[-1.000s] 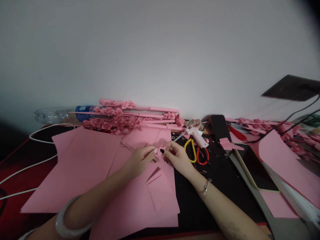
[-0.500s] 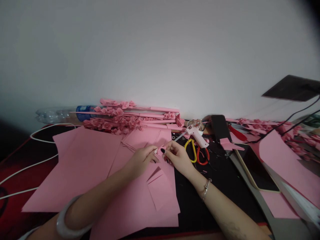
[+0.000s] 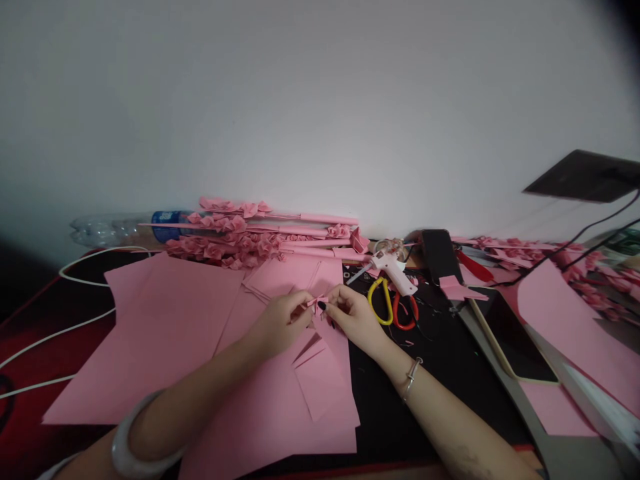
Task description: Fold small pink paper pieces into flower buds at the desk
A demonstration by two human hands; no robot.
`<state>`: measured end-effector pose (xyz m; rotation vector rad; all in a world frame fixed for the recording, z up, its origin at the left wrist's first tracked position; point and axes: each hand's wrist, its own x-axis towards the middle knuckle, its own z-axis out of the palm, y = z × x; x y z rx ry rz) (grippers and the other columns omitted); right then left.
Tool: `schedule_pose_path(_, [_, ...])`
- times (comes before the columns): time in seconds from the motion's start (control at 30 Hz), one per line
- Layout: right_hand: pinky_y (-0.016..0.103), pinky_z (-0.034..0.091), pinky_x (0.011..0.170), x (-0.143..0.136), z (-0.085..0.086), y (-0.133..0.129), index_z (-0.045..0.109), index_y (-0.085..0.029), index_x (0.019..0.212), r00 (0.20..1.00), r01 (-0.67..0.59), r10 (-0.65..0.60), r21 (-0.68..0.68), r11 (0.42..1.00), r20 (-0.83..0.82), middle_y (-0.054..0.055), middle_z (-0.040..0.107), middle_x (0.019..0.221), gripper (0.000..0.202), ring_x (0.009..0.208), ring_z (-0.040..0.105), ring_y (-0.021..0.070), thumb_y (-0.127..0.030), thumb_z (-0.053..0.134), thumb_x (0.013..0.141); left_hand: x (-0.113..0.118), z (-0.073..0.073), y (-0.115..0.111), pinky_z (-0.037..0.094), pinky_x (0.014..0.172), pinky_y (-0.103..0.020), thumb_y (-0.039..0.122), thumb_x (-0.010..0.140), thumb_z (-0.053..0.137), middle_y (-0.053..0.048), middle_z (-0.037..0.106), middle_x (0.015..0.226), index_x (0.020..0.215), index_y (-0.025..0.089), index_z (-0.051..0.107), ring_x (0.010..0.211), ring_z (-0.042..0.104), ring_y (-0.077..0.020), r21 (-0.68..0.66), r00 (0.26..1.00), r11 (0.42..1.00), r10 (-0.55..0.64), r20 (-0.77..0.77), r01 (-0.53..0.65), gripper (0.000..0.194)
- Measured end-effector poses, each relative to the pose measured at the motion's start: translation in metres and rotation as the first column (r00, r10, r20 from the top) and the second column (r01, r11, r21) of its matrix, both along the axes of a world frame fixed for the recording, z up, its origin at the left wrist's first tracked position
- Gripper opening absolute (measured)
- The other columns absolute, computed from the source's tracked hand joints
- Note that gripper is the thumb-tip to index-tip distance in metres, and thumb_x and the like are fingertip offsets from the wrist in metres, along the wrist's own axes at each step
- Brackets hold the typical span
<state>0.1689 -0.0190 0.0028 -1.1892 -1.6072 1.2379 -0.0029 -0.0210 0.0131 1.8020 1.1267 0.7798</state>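
Note:
Between my two hands, over the pink sheets (image 3: 265,400), is a small folded pink paper piece (image 3: 319,305). My left hand (image 3: 285,321) pinches its left side, and my right hand (image 3: 354,316) grips its right side with thumb and fingers. Just below my hands lie smaller cut pink papers (image 3: 320,380). A white glue gun (image 3: 395,272) rests behind my right hand, beside scissors with one yellow (image 3: 381,303) and one red handle loop (image 3: 406,313).
Pink paper flowers on stems (image 3: 240,243) lie along the wall, with a clear plastic bottle (image 3: 110,230) at left. To the right are a dark phone (image 3: 440,257), another phone in a pale case (image 3: 515,340) and more pink paper (image 3: 575,333). White cables cross the left side.
The small pink piece has been turned between my fingers and looks narrower from this side. My fingers have shifted slightly around it.

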Motion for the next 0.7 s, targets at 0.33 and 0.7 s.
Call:
schedule_pose_path(0.33, [0.018,0.034,0.045,-0.0005,0.0052,-0.0025,0.053,-0.016,0.073,0.997,-0.065,0.064,0.026,0.998,0.039,-0.004,0.049,0.054,0.012,0.046,0.042,0.0068,-0.024,0.052,0.081,0.0003,0.0023,-0.0018,0.030,0.051,-0.021,0.021,0.082,0.042,0.005,0.043,0.058,0.066,0.017,0.046,0.052,0.040,-0.0091,0.110,0.996,0.994,-0.012,-0.092,0.022,0.016])
schedule_pose_path(0.7, [0.018,0.034,0.047,-0.0017,0.0047,-0.0059,0.050,-0.017,0.073,0.992,-0.125,0.123,0.053,0.991,0.041,-0.004,0.054,0.055,0.011,0.047,0.043,0.0069,-0.020,0.048,0.083,0.0009,-0.0023,-0.0002,0.037,0.053,-0.021,0.017,0.077,0.049,0.000,0.055,0.068,0.067,0.016,0.052,0.058,0.048,-0.0101,0.128,1.000,0.992,-0.019,0.015,0.017,0.010])
